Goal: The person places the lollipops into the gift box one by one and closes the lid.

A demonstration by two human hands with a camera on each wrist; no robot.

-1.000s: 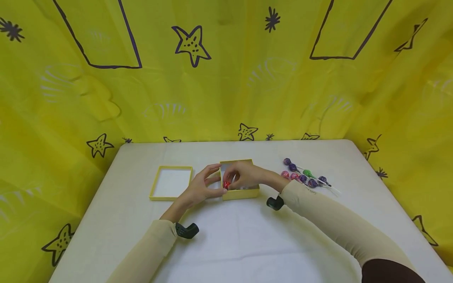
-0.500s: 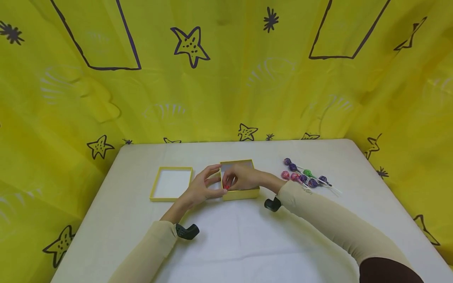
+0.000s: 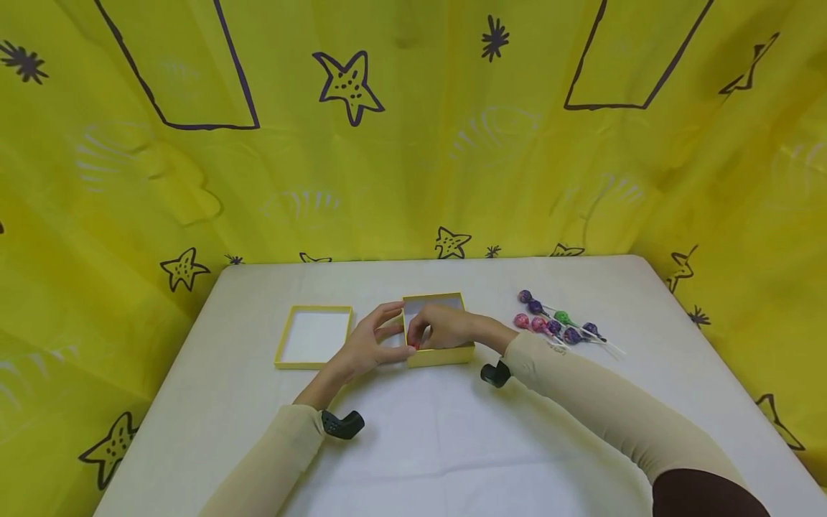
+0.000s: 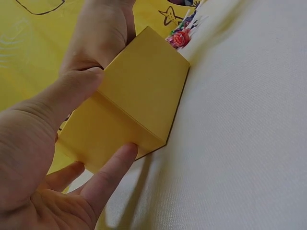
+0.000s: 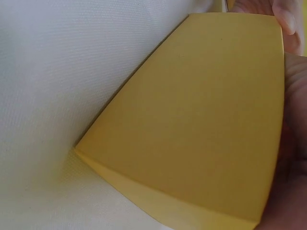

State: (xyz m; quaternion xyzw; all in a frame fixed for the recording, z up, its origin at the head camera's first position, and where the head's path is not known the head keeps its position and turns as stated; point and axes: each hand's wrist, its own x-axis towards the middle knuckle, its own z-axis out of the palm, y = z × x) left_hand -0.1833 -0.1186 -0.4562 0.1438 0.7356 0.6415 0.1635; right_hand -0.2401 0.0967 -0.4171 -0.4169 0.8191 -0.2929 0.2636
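A small yellow box (image 3: 442, 357) stands uncovered in the middle of the table. My left hand (image 3: 367, 346) holds its left side, thumb at the front corner and fingers spread along the wall; in the left wrist view the fingertips press on the yellow side (image 4: 110, 134). My right hand (image 3: 446, 327) reaches down inside, fingers curled around a red lollipop (image 3: 415, 347), of which only a speck shows at the front left corner. The right wrist view has the box's outer wall (image 5: 192, 110) covering most of that hand.
To the left lies the yellow-rimmed lid (image 3: 316, 336), white inside facing up. Several wrapped lollipops (image 3: 538, 325), purple, pink and green, lie in a loose pile on the right of the white table (image 3: 452, 438). A yellow patterned curtain (image 3: 413, 165) hangs behind.
My right hand has sunk a little lower into the box's front left corner, and the red lollipop is now nearly hidden. The left hand stays on the box.
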